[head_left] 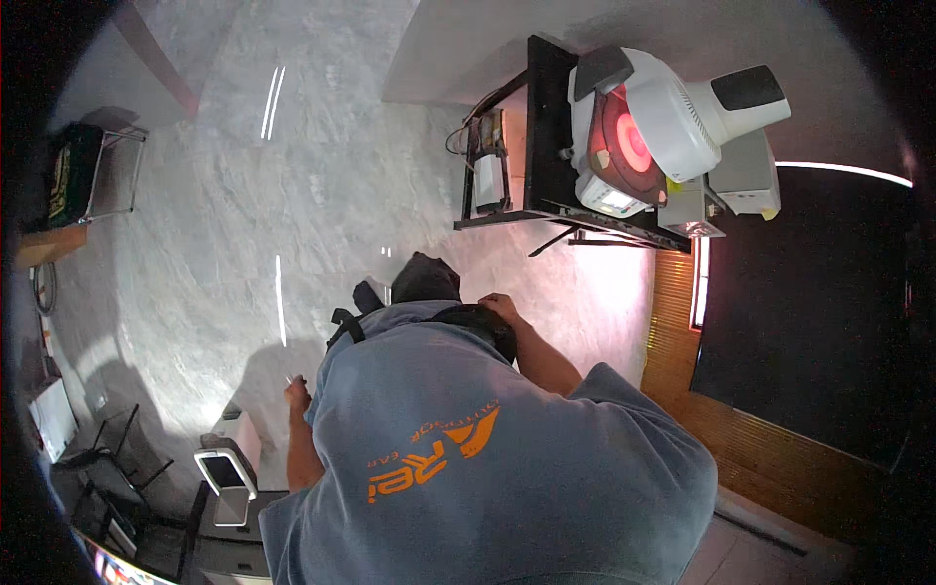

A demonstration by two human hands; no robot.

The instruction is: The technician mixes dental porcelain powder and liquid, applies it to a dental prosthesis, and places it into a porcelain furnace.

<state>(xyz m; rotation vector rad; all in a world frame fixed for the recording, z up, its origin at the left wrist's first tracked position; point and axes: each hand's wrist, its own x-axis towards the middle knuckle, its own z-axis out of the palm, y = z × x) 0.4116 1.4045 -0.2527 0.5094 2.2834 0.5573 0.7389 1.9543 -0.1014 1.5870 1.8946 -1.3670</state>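
Observation:
My left hand [298, 394] hangs low beside my blue shirt [507, 419], its fingers closed. A thin pale tip sticks out of them, too small to name. At my waist my right hand [499, 306] is curled at the edge of a black bag [486, 326], which my shirt partly covers. A black strap [347, 327] shows on the other side of my waist. Below the shirt my dark shoe or trouser leg [427, 278] juts out over the grey floor.
Ahead to the right, a white machine [673, 112] with a red glowing ring stands on a black-framed table [551, 136]. A screen device [226, 472] sits on grey drawers [230, 554] at lower left, near a black folding chair [109, 487]. A large black panel [799, 322] lies right.

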